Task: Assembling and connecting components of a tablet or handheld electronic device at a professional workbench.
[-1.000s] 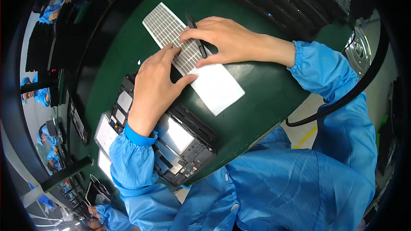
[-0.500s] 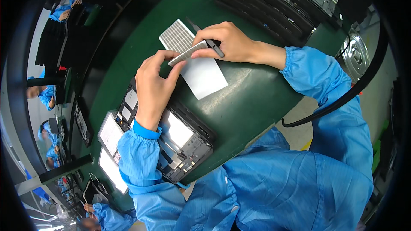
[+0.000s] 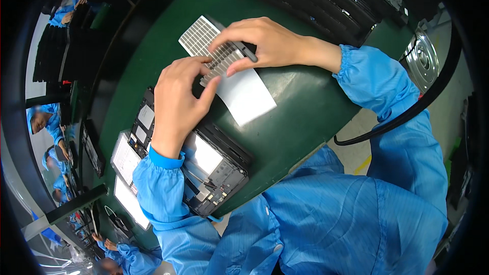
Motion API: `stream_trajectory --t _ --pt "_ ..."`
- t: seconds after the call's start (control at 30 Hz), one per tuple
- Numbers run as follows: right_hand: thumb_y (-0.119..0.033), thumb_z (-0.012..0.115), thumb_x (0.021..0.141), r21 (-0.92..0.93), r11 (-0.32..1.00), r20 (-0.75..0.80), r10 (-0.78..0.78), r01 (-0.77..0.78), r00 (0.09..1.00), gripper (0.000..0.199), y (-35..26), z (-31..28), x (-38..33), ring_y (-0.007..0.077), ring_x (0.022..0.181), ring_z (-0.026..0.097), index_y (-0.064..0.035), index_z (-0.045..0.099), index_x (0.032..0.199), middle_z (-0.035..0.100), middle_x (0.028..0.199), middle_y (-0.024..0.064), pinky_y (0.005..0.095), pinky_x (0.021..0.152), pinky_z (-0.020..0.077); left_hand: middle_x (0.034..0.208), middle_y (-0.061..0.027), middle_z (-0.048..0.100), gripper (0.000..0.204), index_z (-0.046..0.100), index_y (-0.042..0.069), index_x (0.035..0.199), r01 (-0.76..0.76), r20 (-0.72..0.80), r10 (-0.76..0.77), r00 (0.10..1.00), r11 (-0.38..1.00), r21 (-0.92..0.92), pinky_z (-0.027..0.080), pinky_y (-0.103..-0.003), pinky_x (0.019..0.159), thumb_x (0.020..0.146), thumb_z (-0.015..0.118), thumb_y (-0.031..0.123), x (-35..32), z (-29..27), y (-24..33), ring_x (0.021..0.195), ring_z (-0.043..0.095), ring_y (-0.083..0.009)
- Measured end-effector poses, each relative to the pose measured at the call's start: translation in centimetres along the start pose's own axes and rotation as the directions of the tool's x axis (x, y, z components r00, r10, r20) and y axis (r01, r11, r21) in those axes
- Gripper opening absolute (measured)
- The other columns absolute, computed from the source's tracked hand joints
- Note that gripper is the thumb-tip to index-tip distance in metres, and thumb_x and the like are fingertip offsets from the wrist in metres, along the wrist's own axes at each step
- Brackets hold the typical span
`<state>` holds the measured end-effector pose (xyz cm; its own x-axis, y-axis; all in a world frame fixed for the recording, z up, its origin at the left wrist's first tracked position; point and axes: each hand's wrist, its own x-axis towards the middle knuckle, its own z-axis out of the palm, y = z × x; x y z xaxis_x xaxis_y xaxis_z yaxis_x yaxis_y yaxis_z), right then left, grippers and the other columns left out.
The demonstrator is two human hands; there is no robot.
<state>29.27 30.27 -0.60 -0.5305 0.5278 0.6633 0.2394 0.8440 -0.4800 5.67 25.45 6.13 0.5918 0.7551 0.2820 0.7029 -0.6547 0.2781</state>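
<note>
My left hand [image 3: 178,89] pinches the left edge of a sheet of small grey rectangular labels [image 3: 196,36] between thumb and fingertips. The sheet lies on the green table, and its bare white backing [image 3: 247,99] extends toward me. Over the labels, my right hand [image 3: 270,40] has its thumb and forefinger spread, their tips at the sheet. A slim dark tool that looks like tweezers [image 3: 248,52] is tucked in this hand; fingers cover much of it. Beside my left forearm sits an opened black electronic device [image 3: 226,173] with exposed inner parts.
Stacked black device housings [image 3: 310,5] stand at the far right. White sheets [image 3: 127,201] lie left of my left sleeve. A black cable [image 3: 387,132] curves past my right arm. Co-workers in blue [image 3: 130,257] sit along the left side.
The label sheet was bent up between both hands; now it lies flatter. My right thumb and forefinger have moved apart. The view has shifted slightly.
</note>
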Motion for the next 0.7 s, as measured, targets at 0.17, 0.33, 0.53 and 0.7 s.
stream_trajectory --t 0.17,0.33,0.53,0.7 --pt "-0.029 0.051 0.109 0.286 0.956 -0.154 0.118 -0.070 0.981 0.041 0.5 -0.4 0.2 0.0185 0.106 0.070 -0.0058 0.052 0.143 0.076 0.116 0.0104 0.0345 0.093 0.0555 0.119 -0.0156 0.066 0.036 0.064 0.003 0.107 0.089 0.219 -0.087 0.972 0.996 0.002 0.048 -0.044 0.098 0.084 0.078 0.028 -0.2 -0.1 1.4 0.110 0.062 -0.0395" --pt "-0.034 0.051 0.109 0.515 0.788 -0.116 0.455 -0.338 0.883 0.038 0.4 -0.7 0.0 0.0042 0.069 0.060 -0.0047 0.068 0.126 0.073 0.090 0.0070 0.0189 0.062 0.0488 0.135 -0.0161 0.062 0.042 0.066 0.006 0.118 0.064 0.248 -0.002 0.969 0.969 -0.241 0.042 -0.049 0.110 0.088 0.074 0.034 0.0 -2.2 0.5 0.128 0.057 -0.0382" --pt "-0.023 0.070 0.098 0.579 0.639 0.091 0.567 -0.507 0.819 0.025 -0.2 -0.5 0.3 0.0018 0.063 0.056 -0.0038 0.075 0.112 0.070 0.084 0.0019 0.0185 0.050 0.0423 0.157 -0.0209 0.045 0.043 0.068 0.020 0.135 -0.008 0.540 -0.037 0.841 0.997 0.080 0.026 -0.057 0.121 0.102 0.054 0.042 -2.1 -1.8 2.5 0.141 0.043 -0.0424" --pt "-0.018 0.077 0.092 0.499 0.614 0.299 0.540 -0.611 0.787 0.019 -1.4 -0.6 0.4 0.0018 0.067 0.060 -0.0034 0.073 0.105 0.071 0.087 0.0024 0.0166 0.051 0.0415 0.147 -0.0277 0.051 0.047 0.068 0.014 0.134 -0.028 0.419 -0.032 0.907 0.990 0.138 0.032 -0.060 0.116 0.103 0.052 0.045 -2.9 -0.5 3.6 0.133 0.050 -0.0424"
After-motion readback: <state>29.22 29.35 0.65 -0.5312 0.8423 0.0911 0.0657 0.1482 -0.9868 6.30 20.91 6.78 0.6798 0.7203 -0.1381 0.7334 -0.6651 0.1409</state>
